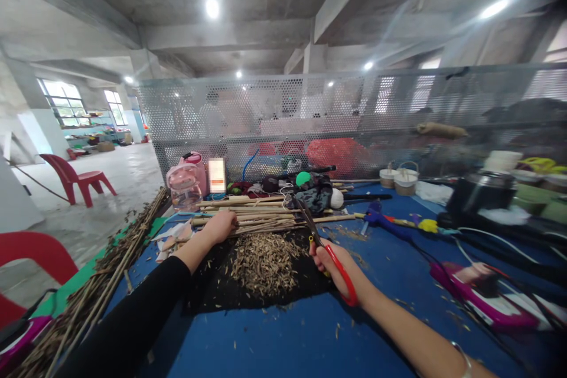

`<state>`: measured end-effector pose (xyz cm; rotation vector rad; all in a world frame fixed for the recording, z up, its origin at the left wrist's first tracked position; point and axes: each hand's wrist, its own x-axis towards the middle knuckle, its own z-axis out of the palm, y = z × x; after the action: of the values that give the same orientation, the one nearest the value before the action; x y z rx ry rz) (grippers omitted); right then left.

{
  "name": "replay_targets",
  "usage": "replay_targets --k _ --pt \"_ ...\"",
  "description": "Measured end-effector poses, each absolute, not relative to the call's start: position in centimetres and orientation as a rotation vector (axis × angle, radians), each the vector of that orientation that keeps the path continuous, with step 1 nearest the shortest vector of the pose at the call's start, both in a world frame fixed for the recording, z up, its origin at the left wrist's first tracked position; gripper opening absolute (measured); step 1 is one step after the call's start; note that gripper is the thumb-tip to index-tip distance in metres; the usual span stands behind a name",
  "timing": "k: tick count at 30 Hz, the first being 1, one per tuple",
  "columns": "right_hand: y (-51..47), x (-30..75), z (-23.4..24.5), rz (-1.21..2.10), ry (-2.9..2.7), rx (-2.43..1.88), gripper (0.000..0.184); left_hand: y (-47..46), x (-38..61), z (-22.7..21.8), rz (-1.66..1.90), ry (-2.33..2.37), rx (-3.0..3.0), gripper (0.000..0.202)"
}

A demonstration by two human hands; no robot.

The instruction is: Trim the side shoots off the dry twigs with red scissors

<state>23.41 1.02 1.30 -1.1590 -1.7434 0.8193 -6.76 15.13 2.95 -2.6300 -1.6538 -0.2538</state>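
Observation:
My right hand is closed around scissors with a red handle and dark blades pointing up and away. The blades reach toward the right end of a bundle of thin dry sticks. My left hand lies at the left end of this bundle with its fingers curled over the sticks; the fingertips are partly hidden. Between my hands, a heap of short cut brown pieces covers part of a black cloth. Longer, thicker sticks lie just behind the bundle.
The blue table carries a pink clear jug, dark cloth items and small white buckets. A mesh partition stands behind. Dry stalks line the left edge. Cables and a purple-white device lie right.

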Motion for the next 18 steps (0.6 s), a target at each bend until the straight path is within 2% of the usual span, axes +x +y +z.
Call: replay_targets --k 6,18 --pt "0.9 23.3 1.5 0.84 -1.754 -1.156 0.04 15.2 -6.0 3.2 -0.356 -1.741 -2.497 0.03" --pt "0.7 23.4 2.0 0.785 -1.797 -1.169 0.046 17.3 -2.3 3.7 -0.219 -1.663 -2.523 0.021"
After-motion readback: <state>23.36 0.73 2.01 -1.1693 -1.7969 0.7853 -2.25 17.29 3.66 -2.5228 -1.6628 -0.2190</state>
